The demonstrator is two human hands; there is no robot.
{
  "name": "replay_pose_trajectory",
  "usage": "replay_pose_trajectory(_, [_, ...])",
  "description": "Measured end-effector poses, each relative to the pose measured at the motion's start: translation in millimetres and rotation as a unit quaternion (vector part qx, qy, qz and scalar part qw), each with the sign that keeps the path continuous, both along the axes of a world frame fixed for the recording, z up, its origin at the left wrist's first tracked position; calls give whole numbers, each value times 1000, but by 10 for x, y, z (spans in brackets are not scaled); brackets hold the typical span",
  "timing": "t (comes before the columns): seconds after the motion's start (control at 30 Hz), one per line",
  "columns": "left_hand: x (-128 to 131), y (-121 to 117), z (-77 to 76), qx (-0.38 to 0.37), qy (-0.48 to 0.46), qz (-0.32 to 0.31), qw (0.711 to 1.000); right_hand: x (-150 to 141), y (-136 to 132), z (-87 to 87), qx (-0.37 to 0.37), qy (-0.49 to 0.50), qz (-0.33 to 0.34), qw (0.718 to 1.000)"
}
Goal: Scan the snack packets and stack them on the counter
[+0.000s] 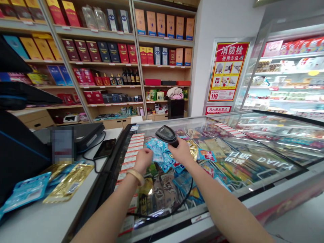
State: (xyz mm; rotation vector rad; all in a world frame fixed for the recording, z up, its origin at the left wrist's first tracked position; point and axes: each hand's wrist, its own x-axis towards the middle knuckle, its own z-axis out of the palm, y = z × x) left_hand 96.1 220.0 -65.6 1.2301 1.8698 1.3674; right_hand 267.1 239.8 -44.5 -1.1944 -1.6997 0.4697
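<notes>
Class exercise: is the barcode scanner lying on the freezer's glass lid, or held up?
Held up: the right hand grips the barcode scanner above the glass lid, with its black cable hanging below.

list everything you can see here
barcode scanner: one, black, in right hand
blue sachets: several, blue, at the hands above the freezer
chest freezer: one, glass-topped, full of packets, in front
counter: one, white, left of freezer
gold packet: one, gold, on counter
blue packet: one, light blue, on counter
phone: one, black, on counter
shelving: one unit, beige, boxed liquor, behind
poster: one, red and yellow, on wall
display fridge: one, white, far right
bangle: one, beige, left wrist
left hand: on sachets
right hand: gripping scanner
</notes>
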Motion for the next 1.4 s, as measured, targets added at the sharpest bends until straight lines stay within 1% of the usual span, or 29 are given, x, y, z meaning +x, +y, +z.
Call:
replay_pose_trajectory(0.1, [-314, -198, 104, 3, -84, -2, 996, -15, -30, 5, 0, -12, 8, 1000])
replay_pose_trajectory(0.2, [-550, -349, 178, 39, -179, 19, 983, -40, -83, 11, 6, -28, 18, 999])
replay_pose_trajectory(0.3, [-650, -423, 182, 94, -298, 49, 949, -75, -145, 7, 8, -47, 35, 998])
replay_pose_trajectory(0.37, [-652, -439, 157, 118, -335, 57, 933, -100, -183, -5, 6, -67, 46, 997])
replay_pose_trajectory(0.53, [-599, -442, 109, 167, -339, 35, 925, -149, -237, -59, 6, -108, 79, 991])
replay_pose_trajectory(0.7, [-587, -439, 123, 198, -331, 42, 922, -173, -247, -88, -2, -145, 69, 987])
replay_pose_trajectory(0.9, [-604, -436, 111, 206, -318, 41, 925, -194, -264, -99, -17, -162, 74, 984])
replay_pose_trajectory(1.1, [-637, -428, 68, 206, -297, 13, 932, -196, -273, -100, -19, -172, 75, 982])
replay_pose_trajectory(1.4, [-641, -428, 60, 204, -293, 14, 934, -184, -253, -102, -18, -166, 89, 982])
